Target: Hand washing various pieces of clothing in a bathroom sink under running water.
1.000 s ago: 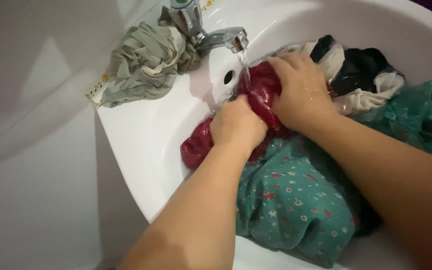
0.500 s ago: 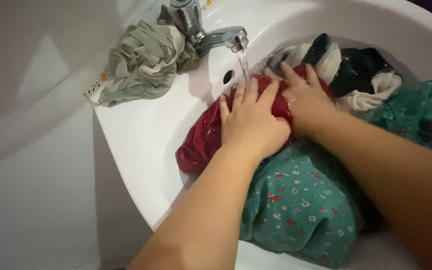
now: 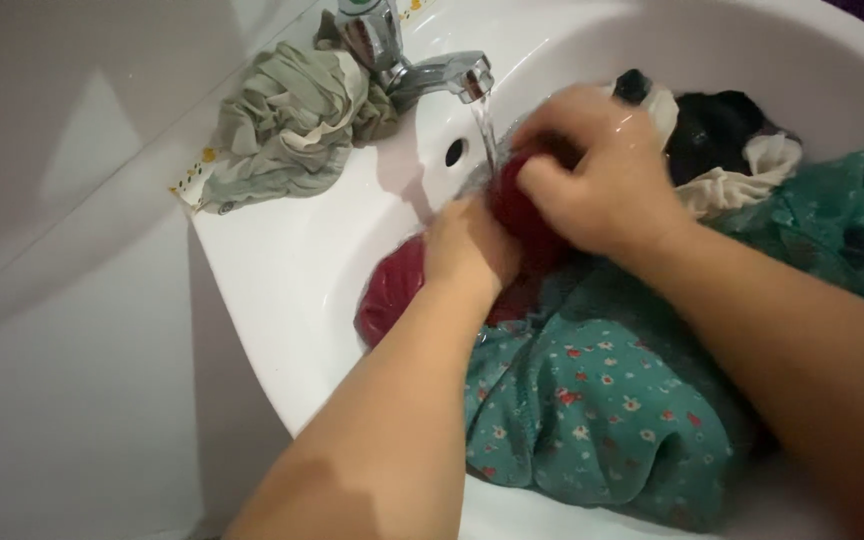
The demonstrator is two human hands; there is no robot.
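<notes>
The red cloth (image 3: 397,285) is wet, dark red and crumpled into a lump. It lies in the white sink (image 3: 282,260), directly under the thin water stream (image 3: 485,125) from the chrome tap (image 3: 422,65). The left hand (image 3: 467,250) is closed into a fist on the lower part of the red cloth and presses it down. The right hand (image 3: 597,180) is also closed, with curled fingers gripping a bunched upper part of the same cloth just beside the left hand.

Below the hands lies a teal cloth with small flowers (image 3: 602,410), which fills the near part of the sink. Behind the right hand there is a black and cream cloth (image 3: 727,150), and a plain teal cloth (image 3: 832,215) at the right. A grey-green cloth (image 3: 287,125) sits crumpled on the sink rim left of the tap. A small sticker strip (image 3: 192,180) with yellow marks shows at the rim edge.
</notes>
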